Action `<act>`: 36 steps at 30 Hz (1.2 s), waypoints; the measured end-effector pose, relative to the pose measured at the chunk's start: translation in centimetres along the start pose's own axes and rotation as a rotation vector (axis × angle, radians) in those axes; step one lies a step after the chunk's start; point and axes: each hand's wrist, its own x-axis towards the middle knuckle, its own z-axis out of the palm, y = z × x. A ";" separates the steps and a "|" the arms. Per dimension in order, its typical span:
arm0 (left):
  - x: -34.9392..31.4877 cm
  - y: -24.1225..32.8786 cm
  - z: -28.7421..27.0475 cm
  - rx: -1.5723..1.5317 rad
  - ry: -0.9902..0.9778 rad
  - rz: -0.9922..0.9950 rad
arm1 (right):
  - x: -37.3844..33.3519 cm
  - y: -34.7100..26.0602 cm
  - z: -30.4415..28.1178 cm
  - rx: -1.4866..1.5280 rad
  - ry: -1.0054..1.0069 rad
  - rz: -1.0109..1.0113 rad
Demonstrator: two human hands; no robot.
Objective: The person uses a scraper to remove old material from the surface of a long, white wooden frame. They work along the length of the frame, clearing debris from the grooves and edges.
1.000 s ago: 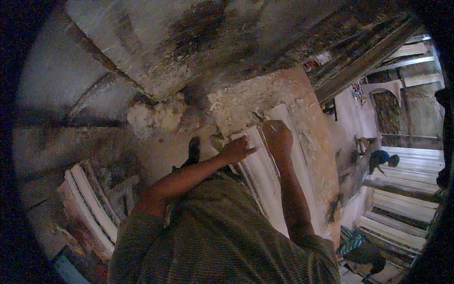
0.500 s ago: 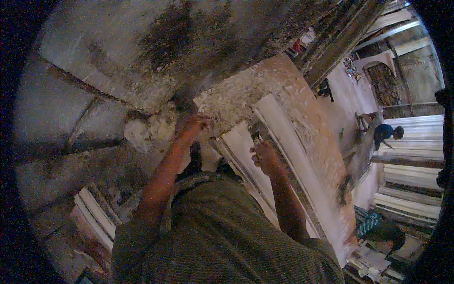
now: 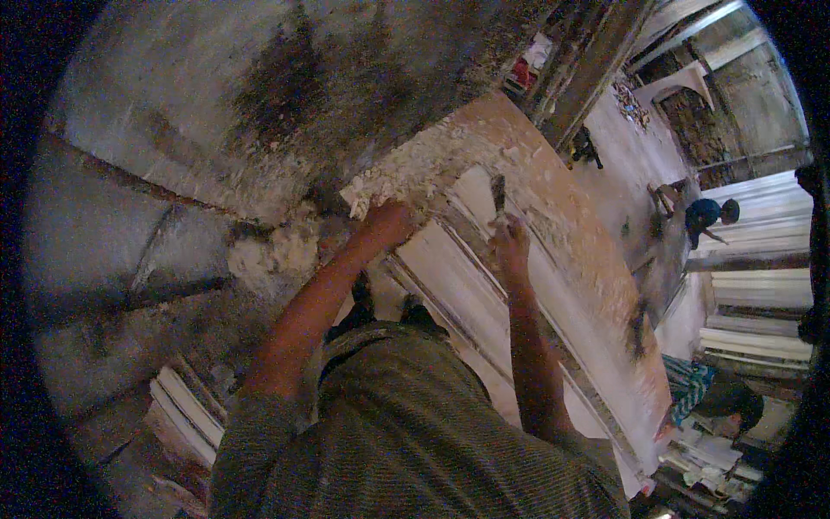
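Observation:
My right hand (image 3: 512,242) grips a small scraper (image 3: 498,192), its flat dark blade pointing away from me over the far end of a long white moulding strip (image 3: 475,197). Beside it on the left lies a second white moulding strip (image 3: 450,266), running back toward my body. My left hand (image 3: 393,223) is curled closed at this strip's far end, next to the crumbled scraps. Whatever its fingers hold, if anything, is hidden beneath the hand.
Pale crumbs (image 3: 441,156) cover the far part of the brown board (image 3: 553,173) under the strips. More white strips (image 3: 186,406) lie at lower left. On the right, one person (image 3: 705,216) and another in a striped top (image 3: 687,385) are nearby.
The left hand has moved right to the strip's far end and curled. My right hand has risen farther away, the scraper now pointing forward. The view has shifted slightly.

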 end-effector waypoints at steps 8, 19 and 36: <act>-1.0 -0.1 -0.4 -0.052 0.046 -0.072 | 3.1 4.5 -4.2 -0.365 -0.217 0.040; 4.9 -11.1 2.9 0.444 0.572 -0.205 | -9.2 4.3 -13.8 -0.691 -0.051 -0.152; -6.4 0.2 -1.4 -0.101 -0.013 -0.546 | -5.7 -0.2 -17.2 -0.899 -0.315 -0.244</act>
